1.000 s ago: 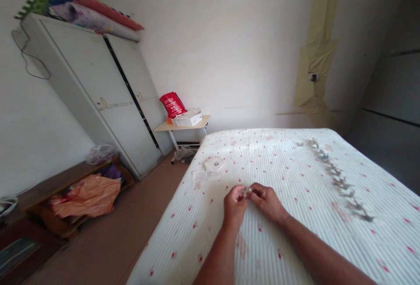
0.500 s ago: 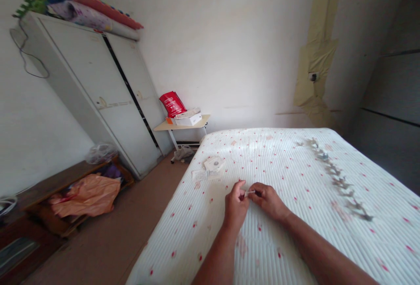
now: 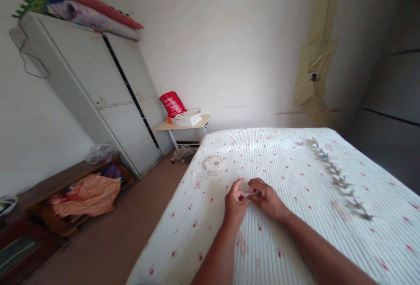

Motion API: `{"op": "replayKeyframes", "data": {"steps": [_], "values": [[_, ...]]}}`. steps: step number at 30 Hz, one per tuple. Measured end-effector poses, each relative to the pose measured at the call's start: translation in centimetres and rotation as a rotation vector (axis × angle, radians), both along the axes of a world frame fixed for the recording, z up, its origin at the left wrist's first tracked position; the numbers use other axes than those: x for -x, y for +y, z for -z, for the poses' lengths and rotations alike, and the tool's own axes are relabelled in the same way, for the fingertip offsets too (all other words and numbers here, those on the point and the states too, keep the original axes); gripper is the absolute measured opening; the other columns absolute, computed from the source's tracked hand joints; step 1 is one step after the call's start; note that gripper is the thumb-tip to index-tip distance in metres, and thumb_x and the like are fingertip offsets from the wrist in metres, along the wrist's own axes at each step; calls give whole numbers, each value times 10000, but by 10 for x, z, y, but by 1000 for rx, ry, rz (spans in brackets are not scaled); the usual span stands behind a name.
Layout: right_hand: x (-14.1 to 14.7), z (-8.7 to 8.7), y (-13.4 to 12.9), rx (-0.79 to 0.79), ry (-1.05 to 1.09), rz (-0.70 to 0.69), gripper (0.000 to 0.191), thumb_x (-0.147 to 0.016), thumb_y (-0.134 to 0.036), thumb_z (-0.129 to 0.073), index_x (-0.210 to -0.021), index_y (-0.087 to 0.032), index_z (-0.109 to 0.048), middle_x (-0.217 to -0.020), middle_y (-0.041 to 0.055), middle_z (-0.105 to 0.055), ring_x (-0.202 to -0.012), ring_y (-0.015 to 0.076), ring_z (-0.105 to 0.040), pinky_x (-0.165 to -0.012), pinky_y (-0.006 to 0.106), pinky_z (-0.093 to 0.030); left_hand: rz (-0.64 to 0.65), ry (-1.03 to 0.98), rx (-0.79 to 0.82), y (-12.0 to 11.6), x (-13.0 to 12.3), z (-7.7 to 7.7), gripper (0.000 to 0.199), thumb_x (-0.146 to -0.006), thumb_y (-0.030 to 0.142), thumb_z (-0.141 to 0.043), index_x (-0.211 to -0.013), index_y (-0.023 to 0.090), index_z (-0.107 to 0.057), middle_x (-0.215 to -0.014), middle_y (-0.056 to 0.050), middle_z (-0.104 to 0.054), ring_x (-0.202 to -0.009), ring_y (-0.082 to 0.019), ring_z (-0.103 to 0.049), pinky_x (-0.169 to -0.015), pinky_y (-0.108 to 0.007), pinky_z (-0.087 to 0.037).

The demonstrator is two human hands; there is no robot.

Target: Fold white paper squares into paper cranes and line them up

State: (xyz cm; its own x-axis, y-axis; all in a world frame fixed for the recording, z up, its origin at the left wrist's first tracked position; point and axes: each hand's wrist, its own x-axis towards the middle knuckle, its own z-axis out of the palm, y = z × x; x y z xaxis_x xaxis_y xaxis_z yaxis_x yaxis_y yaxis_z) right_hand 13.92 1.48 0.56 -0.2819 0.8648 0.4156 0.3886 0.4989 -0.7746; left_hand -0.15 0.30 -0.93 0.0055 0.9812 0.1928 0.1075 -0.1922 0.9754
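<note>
Above the middle of a white quilted mattress (image 3: 262,162) with red dots, my left hand (image 3: 236,199) and my right hand (image 3: 265,197) are close together. Both pinch a small, thin whitish piece (image 3: 251,193) that spans the gap between their fingertips; its details are too small to make out. Beyond my left hand lie a pale square packet (image 3: 215,163) with a round mark and a printed paper strip (image 3: 200,175). Off to the right, several small greyish folded-looking pieces (image 3: 341,183) form a slanting row on the mattress.
A small table (image 3: 160,126) beyond the mattress holds a red bag (image 3: 172,103) and a white box (image 3: 189,120). On the left stand a grey cabinet (image 3: 88,75) and a low wooden unit (image 3: 55,180) with an orange plastic bag (image 3: 87,195).
My right fingers have shifted slightly up and left, and more of the whitish piece shows between my hands. Everything else appears unmoved.
</note>
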Motion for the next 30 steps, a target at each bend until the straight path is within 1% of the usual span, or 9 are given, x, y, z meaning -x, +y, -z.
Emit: {"op": "replayKeyframes", "data": {"steps": [3, 5, 9, 12, 16, 20, 25, 28, 30], "values": [[-2, 1, 1, 83, 15, 19, 82, -690, -158, -556, -759, -202, -546, -700, -21, -536, -612, 117, -486, -571, 225, -374, 21, -5, 21, 1, -1, 1, 572, -657, 110, -556, -1221, 179, -491, -598, 51, -553, -530, -81, -444, -528, -175, -333], [-3, 2, 2, 134, 37, -6, 100, -677, -150, -551, -764, -200, -539, -681, -36, -531, -599, 108, -475, -562, 217, -362, 41, 16, 28, 2, -2, 3, 586, -649, 96, -550, -1225, 182, -484, -596, 57, -540, -517, -76, -428, -517, -175, -322], [-8, 8, 8, 242, 70, -56, 39, -677, -172, -534, -648, -187, -512, -594, -48, -488, -559, 98, -438, -528, 211, -327, 51, 139, 26, 3, 0, 5, 586, -648, 81, -526, -1216, 222, -492, -631, 55, -561, -534, -86, -456, -541, -188, -340], [-11, 11, 13, 303, 25, -23, 36, -646, -183, -556, -624, -182, -527, -559, -52, -487, -529, 95, -420, -505, 212, -306, 24, 257, -7, 2, 1, 2, 568, -649, 77, -527, -1190, 250, -525, -611, 54, -565, -553, -106, -488, -575, -205, -355], [-14, 10, 14, 284, -89, 29, 42, -614, -143, -536, -601, -177, -557, -558, -42, -516, -539, 100, -442, -513, 212, -308, -20, 436, -45, 2, 0, -3, 477, -666, 88, -535, -1110, 251, -587, -616, 29, -584, -585, -136, -523, -601, -229, -363], [-12, 4, 13, 243, -254, 107, 109, -608, -111, -501, -613, -171, -592, -578, -21, -557, -562, 108, -488, -530, 207, -316, -53, 639, -64, 1, -2, -6, 356, -683, 86, -541, -992, 248, -609, -702, 21, -606, -653, -135, -537, -636, -228, -369], [-11, 0, 11, 182, -447, 156, 149, -622, -104, -509, -655, -168, -640, -702, 16, -615, -656, 118, -539, -594, 199, -349, -55, 917, -204, -4, 0, -8, 138, -755, 122, -528, -773, 210, -633, -828, -9, -588, -813, -139, -523, -735, -246, -381], [-13, -2, 11, 183, -469, 143, 152, -647, -113, -520, -672, -172, -658, -747, 25, -626, -682, 121, -554, -620, 195, -367, -30, 1110, -350, -8, 4, -11, 180, -812, 167, -503, -700, 201, -639, -793, -36, -574, -853, -173, -490, -777, -308, -364], [-14, -4, 12, 218, -458, 125, 152, -655, -116, -528, -668, -179, -665, -750, 19, -636, -694, 122, -563, -628, 190, -375, 28, 1190, -455, -10, 7, -12, 189, -829, 174, -495, -695, 191, -627, -783, -42, -572, -857, -181, -476, -775, -331, -354]]}}
